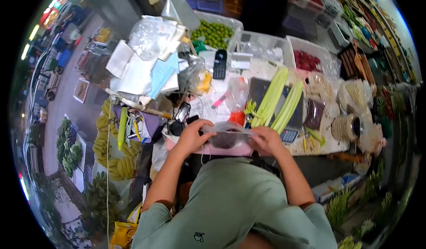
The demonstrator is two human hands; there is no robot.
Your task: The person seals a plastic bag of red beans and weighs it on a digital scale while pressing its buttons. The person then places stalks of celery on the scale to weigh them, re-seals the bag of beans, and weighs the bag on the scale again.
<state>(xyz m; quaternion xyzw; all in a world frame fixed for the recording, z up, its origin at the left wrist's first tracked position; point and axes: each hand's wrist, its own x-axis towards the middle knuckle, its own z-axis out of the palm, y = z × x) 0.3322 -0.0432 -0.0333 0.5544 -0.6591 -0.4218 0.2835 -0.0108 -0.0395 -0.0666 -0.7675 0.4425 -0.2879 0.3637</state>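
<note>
My left hand (pixel 198 136) and my right hand (pixel 265 140) pinch opposite sides of the rim of a clear plastic bag (pixel 228 127), close to my body at the table's near edge. Dark contents (pixel 224 139) show in the bottom of the bag; I cannot make out what they are. Just beyond my right hand, pale green celery stalks (pixel 271 100) lie across a dark flat scale (pixel 292 116). Behind the bag are a red plastic bag (pixel 237 117) and a pink marker (pixel 218 101).
A black phone (pixel 219 64) lies beyond the bag. Papers (pixel 146 71) are piled at the left. Crates of green fruit (pixel 212 34) and red produce (pixel 306 60) line the back. A twine roll (pixel 345 128) stands right. A person (pixel 262 7) stands across the table.
</note>
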